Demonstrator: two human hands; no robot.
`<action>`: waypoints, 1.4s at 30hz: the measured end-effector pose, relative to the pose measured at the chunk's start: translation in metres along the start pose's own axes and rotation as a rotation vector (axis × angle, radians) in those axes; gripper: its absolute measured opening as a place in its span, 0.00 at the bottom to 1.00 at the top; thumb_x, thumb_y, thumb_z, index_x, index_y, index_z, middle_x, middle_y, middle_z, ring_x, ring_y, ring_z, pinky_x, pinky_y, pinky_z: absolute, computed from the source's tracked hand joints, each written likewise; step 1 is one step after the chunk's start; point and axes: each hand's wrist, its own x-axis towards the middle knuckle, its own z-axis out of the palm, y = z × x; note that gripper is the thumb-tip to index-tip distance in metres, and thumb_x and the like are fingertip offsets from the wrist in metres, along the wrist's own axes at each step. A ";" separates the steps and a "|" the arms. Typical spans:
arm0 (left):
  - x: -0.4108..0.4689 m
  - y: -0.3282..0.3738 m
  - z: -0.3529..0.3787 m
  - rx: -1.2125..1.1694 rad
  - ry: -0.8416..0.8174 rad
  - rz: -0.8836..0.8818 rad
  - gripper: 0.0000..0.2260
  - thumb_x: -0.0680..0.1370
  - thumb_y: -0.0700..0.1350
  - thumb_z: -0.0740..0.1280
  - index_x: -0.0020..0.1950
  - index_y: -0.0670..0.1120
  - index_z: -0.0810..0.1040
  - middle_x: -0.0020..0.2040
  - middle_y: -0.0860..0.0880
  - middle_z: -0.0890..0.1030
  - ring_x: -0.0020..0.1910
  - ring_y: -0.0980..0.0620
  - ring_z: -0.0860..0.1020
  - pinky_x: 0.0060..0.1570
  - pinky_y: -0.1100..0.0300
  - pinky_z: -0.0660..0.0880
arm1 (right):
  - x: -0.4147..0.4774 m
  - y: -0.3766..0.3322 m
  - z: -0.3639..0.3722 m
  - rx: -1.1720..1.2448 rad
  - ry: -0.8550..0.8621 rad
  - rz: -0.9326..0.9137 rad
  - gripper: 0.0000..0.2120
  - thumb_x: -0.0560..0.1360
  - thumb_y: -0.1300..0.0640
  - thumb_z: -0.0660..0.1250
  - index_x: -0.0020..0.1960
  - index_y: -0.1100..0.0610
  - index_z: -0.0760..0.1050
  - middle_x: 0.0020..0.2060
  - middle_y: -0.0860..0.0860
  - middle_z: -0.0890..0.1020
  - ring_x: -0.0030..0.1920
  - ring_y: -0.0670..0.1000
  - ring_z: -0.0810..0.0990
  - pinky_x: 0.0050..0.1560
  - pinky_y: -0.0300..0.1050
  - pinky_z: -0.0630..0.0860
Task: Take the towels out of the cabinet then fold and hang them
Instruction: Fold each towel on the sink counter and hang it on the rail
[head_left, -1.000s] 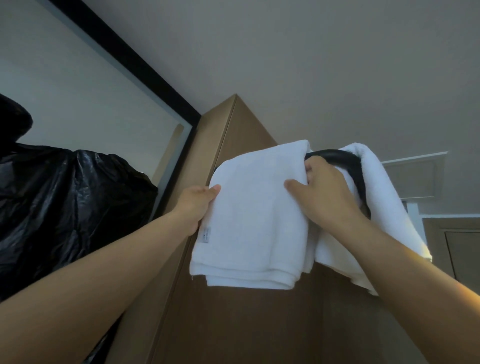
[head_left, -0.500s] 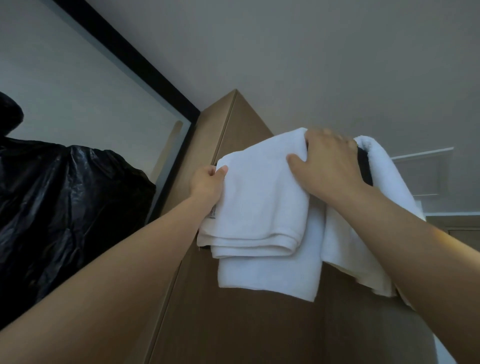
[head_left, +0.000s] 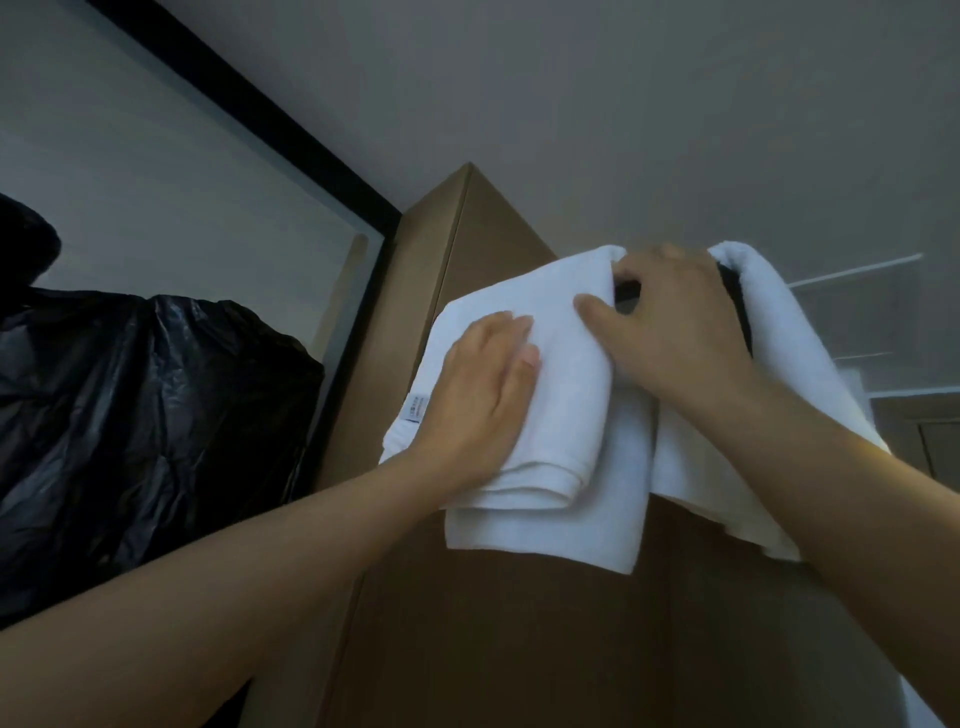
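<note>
Your left hand (head_left: 483, 395) lies flat on the folded towel (head_left: 566, 374), which hangs over the bar (head_left: 733, 306) before the cabinet (head_left: 493, 623). Your right hand (head_left: 670, 332) grips its top edge, left of a second towel (head_left: 779, 332).

On my feed the folded towel (head_left: 561, 374) and the second towel (head_left: 779, 332) read as thick terry cloth, white, matt and nubby. The black bar (head_left: 732, 291) looks smooth and hard. The cabinet (head_left: 519, 623) is matt brown wood-look board, and the black bag (head_left: 156, 415) is glossy, crinkled plastic.
</note>
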 end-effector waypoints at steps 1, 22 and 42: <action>-0.003 0.001 0.000 0.007 -0.043 -0.019 0.23 0.82 0.54 0.51 0.74 0.46 0.67 0.73 0.49 0.67 0.74 0.53 0.62 0.74 0.51 0.59 | -0.003 -0.001 -0.004 0.099 0.013 0.028 0.13 0.76 0.52 0.65 0.51 0.60 0.80 0.52 0.56 0.80 0.55 0.54 0.75 0.61 0.47 0.68; -0.038 0.027 -0.030 0.077 -0.193 -0.194 0.22 0.82 0.54 0.51 0.74 0.49 0.67 0.74 0.52 0.66 0.74 0.56 0.61 0.72 0.51 0.61 | -0.097 -0.014 -0.035 0.587 -0.531 0.561 0.26 0.79 0.56 0.58 0.76 0.51 0.58 0.68 0.52 0.72 0.41 0.44 0.84 0.52 0.49 0.80; -0.043 0.045 -0.046 0.020 -0.231 -0.226 0.24 0.80 0.61 0.51 0.74 0.53 0.66 0.72 0.58 0.68 0.70 0.59 0.65 0.71 0.51 0.65 | -0.086 0.028 -0.039 0.456 -0.516 0.495 0.38 0.78 0.52 0.65 0.80 0.49 0.46 0.76 0.50 0.62 0.73 0.51 0.64 0.64 0.45 0.63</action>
